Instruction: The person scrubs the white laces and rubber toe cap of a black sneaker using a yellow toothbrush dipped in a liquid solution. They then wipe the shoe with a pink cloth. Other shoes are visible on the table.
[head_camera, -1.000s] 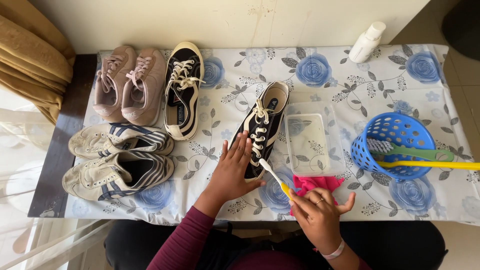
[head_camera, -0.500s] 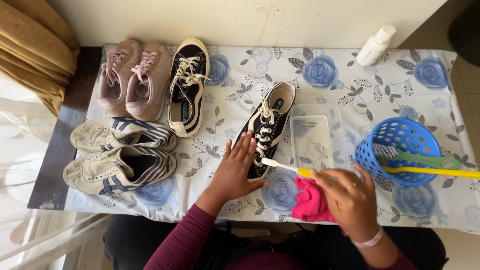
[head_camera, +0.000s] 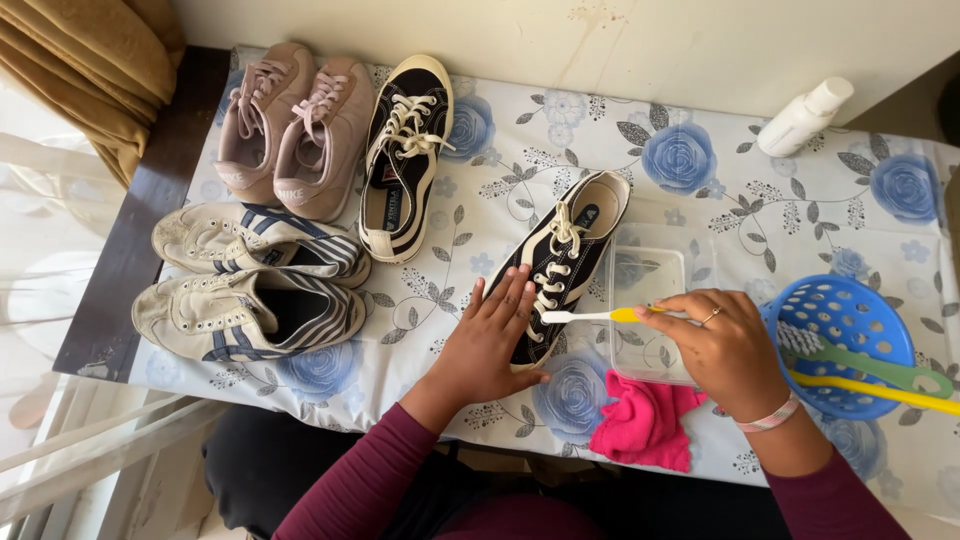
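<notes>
From the head view, the left hand (head_camera: 490, 345) lies flat, fingers spread, pressing on the toe end of a black lace-up sneaker (head_camera: 562, 262) near the middle of the bench (head_camera: 700, 180). The right hand (head_camera: 725, 345) has its grip closed on the yellow handle of a toothbrush (head_camera: 592, 315), whose white head touches the sneaker's side just right of the laces. The sneaker's long axis runs from near-left at the toe to far-right at the heel; the brush lies almost level, crossing it, with the shoe to the left of the right hand. The left hand is the nearer one, already on the shoe.

Counted: six shoes in all, namely two black sneakers, the other (head_camera: 405, 155) standing further left, two pink ones (head_camera: 290, 130) and two striped white ones (head_camera: 250, 285). One clear tub (head_camera: 650, 275), one pink cloth (head_camera: 645, 425), one blue basket (head_camera: 840, 345) holding two long-handled brushes, one white bottle (head_camera: 805, 115).
</notes>
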